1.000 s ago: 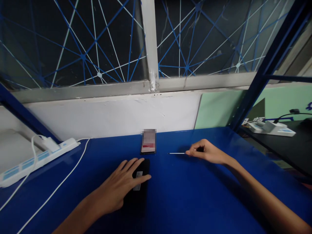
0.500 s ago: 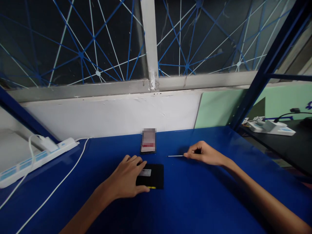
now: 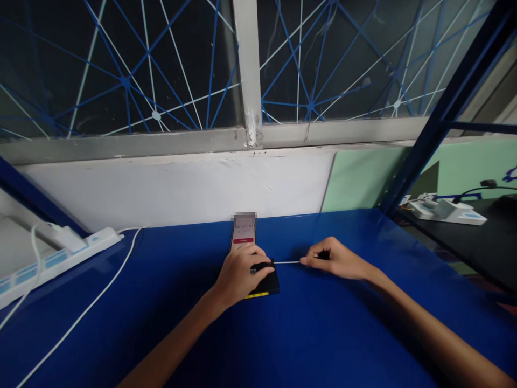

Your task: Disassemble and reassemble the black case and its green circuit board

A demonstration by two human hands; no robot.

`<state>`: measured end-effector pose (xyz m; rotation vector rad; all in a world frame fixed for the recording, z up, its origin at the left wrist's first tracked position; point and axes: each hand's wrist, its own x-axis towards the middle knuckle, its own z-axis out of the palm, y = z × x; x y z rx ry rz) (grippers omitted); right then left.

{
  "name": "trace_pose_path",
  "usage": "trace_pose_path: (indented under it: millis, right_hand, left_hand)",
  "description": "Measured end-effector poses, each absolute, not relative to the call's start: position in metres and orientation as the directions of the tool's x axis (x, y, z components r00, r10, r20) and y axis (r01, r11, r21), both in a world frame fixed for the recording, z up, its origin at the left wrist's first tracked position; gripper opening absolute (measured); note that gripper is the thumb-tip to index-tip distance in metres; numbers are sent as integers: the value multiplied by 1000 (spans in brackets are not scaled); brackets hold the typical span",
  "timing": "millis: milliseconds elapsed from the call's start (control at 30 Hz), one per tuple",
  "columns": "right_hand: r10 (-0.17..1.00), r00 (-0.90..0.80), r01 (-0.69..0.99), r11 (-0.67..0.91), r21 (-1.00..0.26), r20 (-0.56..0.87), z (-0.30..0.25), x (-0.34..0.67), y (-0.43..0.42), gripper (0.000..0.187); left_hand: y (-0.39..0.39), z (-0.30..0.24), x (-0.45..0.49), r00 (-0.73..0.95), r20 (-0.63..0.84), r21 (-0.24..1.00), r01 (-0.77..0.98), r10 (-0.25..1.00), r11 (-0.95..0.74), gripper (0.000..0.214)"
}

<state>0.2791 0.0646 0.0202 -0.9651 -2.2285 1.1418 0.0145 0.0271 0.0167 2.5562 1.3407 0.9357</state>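
A thin silver rod (image 3: 286, 262), like a screwdriver shaft, lies level between my two hands. My right hand (image 3: 333, 258) is closed around its right end, hiding any handle. At the rod's dark left tip, my left hand (image 3: 242, 272) curls with thumb and forefinger drawn close together. Something small and dark shows between them, too small to name. Under that hand is a flat black case (image 3: 272, 283) with a yellow strip along its front edge; the palm and fingers cover much of it. Just behind stands a phone (image 3: 244, 229) with a red button on its screen, its lower end hidden.
A white power strip (image 3: 56, 264) with a plug and a white cable (image 3: 92, 302) lies on the left of the blue table (image 3: 323, 345). Blue frame posts (image 3: 424, 140) rise at the sides. A second power strip (image 3: 448, 213) sits on a dark table at right.
My left hand has moved right and slightly away from me, its fingers now closing at the rod's tip. The black case has shifted a little. My right hand has edged left with the rod.
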Motion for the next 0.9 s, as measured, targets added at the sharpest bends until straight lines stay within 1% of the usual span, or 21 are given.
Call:
trace_pose_path:
  millis: [133, 267, 367, 400, 533, 567, 600, 667, 767, 800, 900]
  right_hand:
    - [751, -657, 382, 403, -832, 62, 20, 277, 64, 47]
    - [756, -652, 392, 400, -828, 56, 18, 278, 64, 45]
    - [762, -646, 400, 393, -828, 50, 16, 281, 66, 44]
    - [764, -644, 404, 391, -827, 47, 16, 282, 67, 43]
    - [778, -627, 422, 391, -818, 48, 13, 290, 75, 42]
    - [783, -621, 426, 386, -818, 46, 13, 292, 77, 42]
    - [787, -615, 430, 378, -820, 41, 12, 294, 78, 42]
    - [792, -610, 433, 359, -827, 24, 11, 295, 80, 41]
    - [788, -616, 425, 344, -838, 11, 11, 293, 78, 40]
    - [786, -618, 420, 345, -839, 14, 12, 292, 77, 40]
    - [780, -626, 409, 359, -839, 29, 12, 289, 74, 41]
  left_hand:
    - [28, 12, 14, 412, 481, 381, 696, 773, -608, 6]
    - [27, 10, 14, 444, 486, 353, 689, 753, -634, 12]
    - [26, 9, 12, 464, 469, 339, 691, 752, -638, 13]
    - [25, 9, 11, 466, 455, 337, 699, 759, -631, 19]
    - [20, 7, 8, 489, 329, 327, 743, 808, -583, 71]
    - [19, 7, 8, 500, 294, 325, 749, 815, -577, 78]
    - [19, 6, 8, 511, 264, 324, 752, 818, -575, 80]
    - [17, 7, 8, 525, 239, 328, 748, 817, -577, 79]
    - [17, 9, 9, 525, 262, 347, 732, 810, -586, 73]
    - [18, 11, 9, 519, 275, 362, 724, 809, -587, 67]
    - [19, 14, 11, 485, 316, 423, 697, 815, -579, 38]
